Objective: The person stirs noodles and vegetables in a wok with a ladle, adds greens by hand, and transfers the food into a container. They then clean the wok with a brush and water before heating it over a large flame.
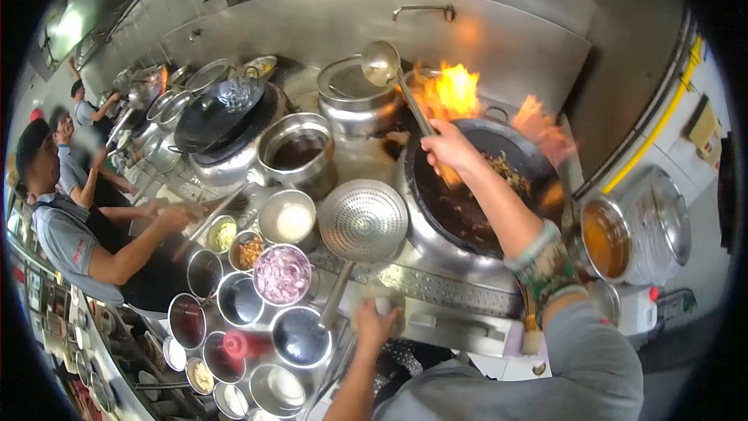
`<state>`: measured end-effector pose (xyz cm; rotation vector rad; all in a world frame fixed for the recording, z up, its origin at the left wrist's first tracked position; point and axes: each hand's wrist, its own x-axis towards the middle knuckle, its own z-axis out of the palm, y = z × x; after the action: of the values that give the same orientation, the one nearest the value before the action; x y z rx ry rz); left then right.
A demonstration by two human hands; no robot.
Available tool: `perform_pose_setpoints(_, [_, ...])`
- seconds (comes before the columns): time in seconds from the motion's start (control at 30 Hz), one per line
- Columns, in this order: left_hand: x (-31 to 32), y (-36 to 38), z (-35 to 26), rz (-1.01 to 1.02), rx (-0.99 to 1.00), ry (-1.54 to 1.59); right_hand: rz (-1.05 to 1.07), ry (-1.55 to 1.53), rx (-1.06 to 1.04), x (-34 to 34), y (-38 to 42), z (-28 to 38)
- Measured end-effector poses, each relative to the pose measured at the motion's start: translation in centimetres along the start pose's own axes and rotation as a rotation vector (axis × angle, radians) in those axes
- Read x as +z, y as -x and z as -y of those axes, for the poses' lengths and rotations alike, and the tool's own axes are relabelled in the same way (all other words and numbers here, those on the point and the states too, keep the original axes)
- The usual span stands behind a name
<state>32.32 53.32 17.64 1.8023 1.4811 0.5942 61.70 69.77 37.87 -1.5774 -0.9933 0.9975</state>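
Observation:
My right hand (448, 144) is closed round the wooden handle of a ladle (381, 64), its bowl raised up and away from me. Below that arm sits a large dark wok (431, 206) with chopped food (508, 175) in it. Tall flames (453, 92) rise at the wok's far side and right rim. Low at the counter's front edge, my left hand (375, 324) has its fingers curled about a small rounded grey thing, whose kind I cannot make out. A perforated strainer (364, 220) lies left of the wok, its handle toward my left hand.
Metal bowls of ingredients, one with chopped onion (283, 274), crowd the left counter near a red squeeze bottle (236, 344). Behind stand a pot of dark liquid (297, 148) and a lidded pot (352, 82). Co-workers (101, 242) stand left. A pot of orange liquid (605, 240) is right.

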Motion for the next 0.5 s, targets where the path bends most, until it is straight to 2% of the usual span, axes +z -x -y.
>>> perform_pose_setpoints(0.03, [-0.1,-0.2,-0.2,-0.019,-0.004,-0.005,-0.07,0.093,-0.057,1.0,-3.5,-0.2])
perform_pose_setpoints(0.07, [0.0,-0.2,-0.4,-0.011,-0.045,-0.017,-0.094,0.271,-0.132,1.2,-9.4,-3.1])
perform_pose_setpoints(0.1, [0.1,-0.2,-0.4,-0.001,-0.087,-0.028,-0.119,0.447,-0.206,2.3,-11.3,-2.3])
perform_pose_setpoints(0.13, [0.1,-0.3,-0.4,-0.025,-0.058,-0.001,-0.109,0.442,-0.213,2.4,-12.6,-1.7])
perform_pose_setpoints(0.2, [-0.2,-0.4,-1.1,-0.016,-0.089,0.002,0.022,0.413,0.138,2.9,-14.1,0.5])
perform_pose_setpoints(0.23, [-0.5,-0.3,-1.4,0.0,-0.116,0.01,0.208,-0.09,0.351,1.5,-16.3,-0.2])
perform_pose_setpoints(0.3, [-0.7,-0.2,-1.9,-0.026,-0.096,0.017,0.473,-1.21,0.524,-1.1,-17.2,-0.8])
perform_pose_setpoints(0.37, [-0.8,-0.4,-2.1,-0.046,-0.054,0.022,0.455,-1.283,0.501,-2.0,-13.8,1.5])
perform_pose_setpoints(0.43, [-0.9,-0.2,-2.1,-0.015,-0.151,0.06,0.574,-1.472,0.463,-3.5,-11.0,2.4])
perform_pose_setpoints(0.5, [-1.4,0.4,-2.5,0.007,-0.059,0.018,0.54,-1.457,0.4,-5.3,-8.7,3.4])
